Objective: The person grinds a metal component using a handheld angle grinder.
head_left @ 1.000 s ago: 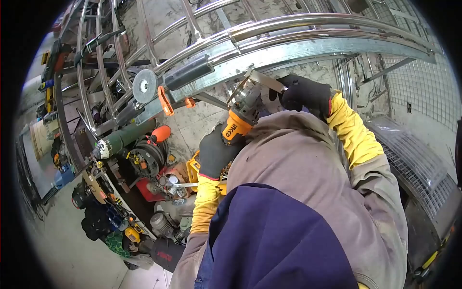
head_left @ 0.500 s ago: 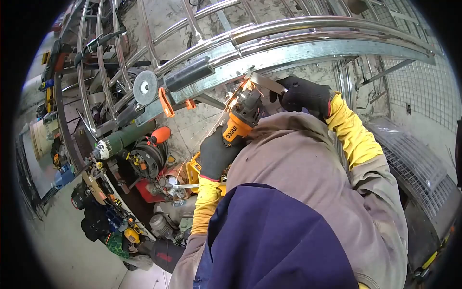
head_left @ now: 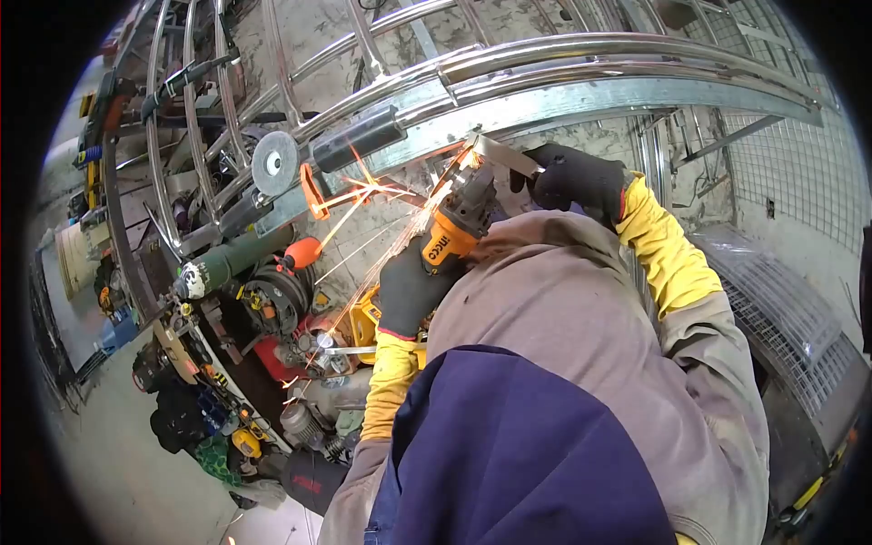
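Observation:
My left hand, in a black glove, is closed around the orange body of an angle grinder. Sparks stream from the grinder's front end, down and to the left. Closed on the right end of a short flat metal piece is my right hand, also black-gloved. The far end of that piece meets the grinder's working end, where an orange glow shows. The grinder's disc itself is mostly hidden by glare and sparks. Just beyond lies a long galvanized steel bar.
Polished steel tube railing spans the back. A grey grinding disc and a black cylindrical grip are beside the bar. An orange clamp, a green gas cylinder and wire mesh panels surround the work.
The spark stream has grown longer and brighter, now fanning across the orange clamp and down toward the floor. Both hands, the grinder and the metal piece stay almost in place.

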`<state>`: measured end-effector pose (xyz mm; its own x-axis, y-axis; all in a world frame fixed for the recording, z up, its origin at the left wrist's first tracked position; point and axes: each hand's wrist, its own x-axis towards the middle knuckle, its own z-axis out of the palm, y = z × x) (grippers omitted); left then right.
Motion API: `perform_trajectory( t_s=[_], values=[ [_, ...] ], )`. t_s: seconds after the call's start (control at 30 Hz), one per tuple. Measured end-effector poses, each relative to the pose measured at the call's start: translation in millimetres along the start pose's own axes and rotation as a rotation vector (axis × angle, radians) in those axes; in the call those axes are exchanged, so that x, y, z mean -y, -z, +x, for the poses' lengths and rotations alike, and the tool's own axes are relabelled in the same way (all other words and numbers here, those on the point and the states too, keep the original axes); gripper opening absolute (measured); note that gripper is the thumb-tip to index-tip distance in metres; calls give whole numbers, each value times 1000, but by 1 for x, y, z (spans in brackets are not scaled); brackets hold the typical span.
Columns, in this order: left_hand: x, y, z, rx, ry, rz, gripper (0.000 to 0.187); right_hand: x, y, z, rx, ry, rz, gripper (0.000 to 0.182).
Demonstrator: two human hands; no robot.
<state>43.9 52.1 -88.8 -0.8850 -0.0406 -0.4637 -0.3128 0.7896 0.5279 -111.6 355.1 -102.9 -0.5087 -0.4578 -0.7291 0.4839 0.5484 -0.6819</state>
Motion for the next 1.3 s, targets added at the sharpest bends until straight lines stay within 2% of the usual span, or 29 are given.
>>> perform_trajectory(
  t_s=[0.37,0.6,0.7,0.77,1.03,1.1,1.13,1.3],
  values=[
    [4,-2,1,-45,-64,-44,52,1,0,-2,33,24,92,37],
    [-4,2,2,-4,-23,-33,48,2,1,-8,22,43,120,35],
    [-3,-1,3,14,-11,25,47,-5,6,1,55,45,29,34],
    [3,-4,4,-34,-67,19,57,1,6,-7,55,34,51,34],
    [0,-2,-1,-80,-57,39,58,-13,7,3,86,13,65,40],
    [6,1,-7,-101,-76,33,59,-22,-8,3,-68,379,-219,34],
    [8,5,-11,-107,-76,13,58,-6,-4,-5,2,177,22,35],
    [18,9,-14,-127,-66,26,55,-22,-22,2,-25,174,236,36]
  ],
)
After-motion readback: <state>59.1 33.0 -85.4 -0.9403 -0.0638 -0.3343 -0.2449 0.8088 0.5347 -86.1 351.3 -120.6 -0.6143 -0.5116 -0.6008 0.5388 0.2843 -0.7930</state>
